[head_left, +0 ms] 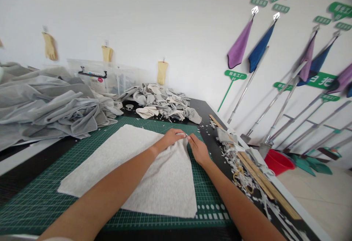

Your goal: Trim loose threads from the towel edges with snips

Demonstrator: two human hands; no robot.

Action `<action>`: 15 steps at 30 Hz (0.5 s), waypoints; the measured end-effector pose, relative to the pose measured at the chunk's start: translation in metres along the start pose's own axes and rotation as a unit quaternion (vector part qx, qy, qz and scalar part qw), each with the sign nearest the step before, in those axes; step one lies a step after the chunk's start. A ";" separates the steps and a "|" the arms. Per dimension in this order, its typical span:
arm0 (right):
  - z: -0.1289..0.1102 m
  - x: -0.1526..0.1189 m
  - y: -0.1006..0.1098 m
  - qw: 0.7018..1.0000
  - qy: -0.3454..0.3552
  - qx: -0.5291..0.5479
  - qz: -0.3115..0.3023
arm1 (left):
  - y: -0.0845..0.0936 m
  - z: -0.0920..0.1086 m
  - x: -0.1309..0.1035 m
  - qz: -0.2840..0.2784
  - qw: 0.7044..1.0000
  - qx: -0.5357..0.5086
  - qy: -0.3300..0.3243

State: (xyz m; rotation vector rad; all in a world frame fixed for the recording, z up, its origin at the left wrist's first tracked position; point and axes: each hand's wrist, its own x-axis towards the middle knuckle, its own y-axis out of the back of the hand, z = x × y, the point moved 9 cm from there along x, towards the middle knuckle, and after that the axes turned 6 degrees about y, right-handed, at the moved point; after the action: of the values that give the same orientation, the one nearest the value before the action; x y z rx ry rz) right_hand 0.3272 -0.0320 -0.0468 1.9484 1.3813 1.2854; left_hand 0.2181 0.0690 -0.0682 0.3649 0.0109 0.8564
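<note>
A light grey cloth (pixel 165 182) lies spread over a green cutting mat (pixel 214 193) with a printed grid. Its far right corner is pinched up between both hands. My left hand (pixel 173 137) has its fingers closed on the cloth's edge, and folds run from there toward the middle. Just to the right, almost touching it, my right hand (pixel 198 149) grips the same corner between thumb and fingers. Whether anything small is held there along with the cloth is too small to tell.
Grey fabric (pixel 55 105) is heaped at the left, with a smaller scrap pile (pixel 167 100) behind the mat. Clear plastic bins (pixel 110 81) stand by the wall. Wooden strips (pixel 269 186), shreds and scissors line the table's right edge. A red basin (pixel 277 160) is on the floor.
</note>
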 end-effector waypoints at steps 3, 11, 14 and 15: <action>0.001 0.000 0.000 1.000 -0.002 -0.001 0.001 | 0.001 0.000 -0.001 0.005 1.000 -0.007 0.004; 0.002 0.001 0.000 1.000 -0.006 0.022 0.017 | 0.000 0.001 -0.001 0.000 1.000 -0.013 -0.006; 0.003 0.001 0.001 0.997 -0.012 0.062 0.033 | -0.001 0.001 0.000 0.001 1.000 -0.007 -0.009; 0.003 0.001 0.002 0.996 -0.016 0.079 0.040 | 0.000 0.000 0.001 0.005 1.000 -0.003 -0.009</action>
State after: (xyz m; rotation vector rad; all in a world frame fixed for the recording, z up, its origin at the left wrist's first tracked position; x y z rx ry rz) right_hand 0.3315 -0.0312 -0.0459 2.1406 1.4407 1.2061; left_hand 0.2189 0.0695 -0.0681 0.3670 -0.0110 0.8628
